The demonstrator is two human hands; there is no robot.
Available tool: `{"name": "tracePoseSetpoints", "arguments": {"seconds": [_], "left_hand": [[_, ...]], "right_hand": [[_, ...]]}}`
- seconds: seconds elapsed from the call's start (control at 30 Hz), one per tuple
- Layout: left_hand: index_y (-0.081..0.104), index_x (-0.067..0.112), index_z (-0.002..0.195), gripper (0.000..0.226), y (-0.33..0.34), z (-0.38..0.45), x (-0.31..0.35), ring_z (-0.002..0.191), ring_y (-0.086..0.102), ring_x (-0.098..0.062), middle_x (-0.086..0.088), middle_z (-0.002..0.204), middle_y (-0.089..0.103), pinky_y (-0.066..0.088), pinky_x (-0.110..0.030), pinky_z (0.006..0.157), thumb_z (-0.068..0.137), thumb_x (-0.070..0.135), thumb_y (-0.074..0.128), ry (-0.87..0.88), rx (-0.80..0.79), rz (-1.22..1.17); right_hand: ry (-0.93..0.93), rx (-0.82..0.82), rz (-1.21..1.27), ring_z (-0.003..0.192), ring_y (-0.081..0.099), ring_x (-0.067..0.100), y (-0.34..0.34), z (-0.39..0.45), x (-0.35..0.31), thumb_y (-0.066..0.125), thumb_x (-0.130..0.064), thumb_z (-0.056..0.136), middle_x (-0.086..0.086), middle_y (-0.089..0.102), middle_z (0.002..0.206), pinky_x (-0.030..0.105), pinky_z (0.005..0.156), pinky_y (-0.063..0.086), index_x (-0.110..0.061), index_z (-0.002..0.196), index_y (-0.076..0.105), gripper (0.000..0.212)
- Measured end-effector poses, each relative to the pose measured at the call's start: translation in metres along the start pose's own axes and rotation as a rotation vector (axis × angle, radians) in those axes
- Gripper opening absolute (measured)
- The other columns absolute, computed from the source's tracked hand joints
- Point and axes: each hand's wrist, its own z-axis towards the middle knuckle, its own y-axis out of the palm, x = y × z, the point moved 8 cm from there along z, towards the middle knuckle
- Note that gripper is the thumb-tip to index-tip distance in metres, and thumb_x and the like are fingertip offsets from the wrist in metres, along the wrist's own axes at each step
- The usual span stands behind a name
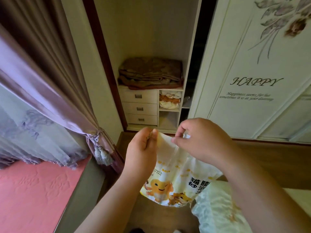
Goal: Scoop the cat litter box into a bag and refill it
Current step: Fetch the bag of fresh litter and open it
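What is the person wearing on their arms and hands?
Nothing that shows. The left hand and right hand are bare, with no gloves, rings or watch visible. Both forearms are bare too, with no sleeves reaching into view. The fingers have no visible nail polish.

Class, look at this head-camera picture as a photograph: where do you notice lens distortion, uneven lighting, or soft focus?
Head view: the wide lens bows the wardrobe door and curtain outward at the edges; the litter bag held by the left hand and right hand glows bright, nearly washed out, while the upper corners fall dim; the small script under HAPPY is too soft to read fully.
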Motion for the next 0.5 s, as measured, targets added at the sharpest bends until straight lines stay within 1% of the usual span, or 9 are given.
{"name": "tracePoseSetpoints", "arguments": {"seconds": [0.07,0.13,0.17,0.23,0.33,0.37,0.47,0.5], "left_hand": [[0.048,0.022,0.071,0.035,0.013,0.023,0.005,0.058,0.039,-0.004,0.015,0.06,0.044,0.036,-0.03,0.058,0.105,0.032,0.05,-0.001,-0.009,-0.018],[0.054,0.019,0.076,0.032,0.026,0.048,0.008,0.058,0.041,-0.005,0.014,0.061,0.046,0.037,-0.028,0.058,0.105,0.033,0.05,-0.018,-0.04,-0.054],[0.057,0.018,0.078,0.03,0.034,0.061,0.008,0.058,0.043,-0.004,0.013,0.061,0.048,0.038,-0.025,0.057,0.104,0.033,0.05,-0.028,-0.054,-0.071],[0.06,0.02,0.081,0.028,0.051,0.089,0.007,0.059,0.047,-0.002,0.012,0.064,0.053,0.04,-0.024,0.057,0.104,0.032,0.051,-0.038,-0.084,-0.099],[0.065,0.026,0.084,0.025,0.078,0.135,0.006,0.065,0.056,-0.008,0.006,0.073,0.062,0.046,-0.031,0.061,0.104,0.034,0.051,-0.037,-0.16,-0.114],[0.065,0.028,0.084,0.026,0.086,0.15,0.007,0.066,0.058,-0.009,0.004,0.075,0.062,0.047,-0.031,0.06,0.104,0.034,0.05,-0.021,-0.196,-0.106],[0.064,0.026,0.084,0.027,0.111,0.2,0.011,0.064,0.057,-0.007,-0.002,0.074,0.06,0.045,-0.029,0.06,0.105,0.035,0.048,0.021,-0.321,-0.118],[0.064,0.023,0.084,0.028,0.119,0.217,0.014,0.063,0.057,-0.009,-0.006,0.074,0.06,0.045,-0.03,0.06,0.105,0.033,0.048,0.032,-0.371,-0.129]], "right_hand": [[-0.001,0.002,-0.012,0.065,0.062,0.007,-0.011,0.023,0.008,0.068,-0.05,0.086,-0.012,0.065,0.075,0.026,0.056,0.047,-0.033,0.074,0.062,0.022],[0.003,0.014,-0.004,0.06,0.061,0.007,-0.02,0.046,0.019,0.068,-0.052,0.086,-0.011,0.065,0.072,0.025,0.052,0.042,-0.033,0.074,0.063,0.023],[0.012,0.019,0.0,0.061,0.061,0.006,-0.023,0.058,0.026,0.068,-0.052,0.085,-0.011,0.066,0.073,0.025,0.053,0.043,-0.033,0.075,0.063,0.023],[0.05,0.026,0.027,0.07,0.062,0.003,-0.028,0.083,0.041,0.069,-0.052,0.085,-0.014,0.067,0.081,0.025,0.06,0.048,-0.032,0.077,0.064,0.022],[0.13,0.024,0.095,0.088,0.066,0.005,-0.034,0.119,0.062,0.07,-0.052,0.084,-0.017,0.068,0.091,0.03,0.076,0.056,-0.033,0.079,0.066,0.021],[0.15,0.032,0.096,0.091,0.065,0.004,-0.038,0.13,0.066,0.07,-0.053,0.084,-0.017,0.067,0.091,0.03,0.078,0.056,-0.033,0.08,0.067,0.02],[0.202,0.08,0.047,0.082,0.06,-0.001,-0.049,0.162,0.076,0.068,-0.053,0.086,-0.018,0.061,0.08,0.025,0.063,0.046,-0.034,0.081,0.066,0.02],[0.228,0.094,0.038,0.083,0.059,-0.001,-0.053,0.172,0.078,0.068,-0.054,0.087,-0.019,0.06,0.081,0.024,0.062,0.044,-0.035,0.082,0.066,0.02]]}}
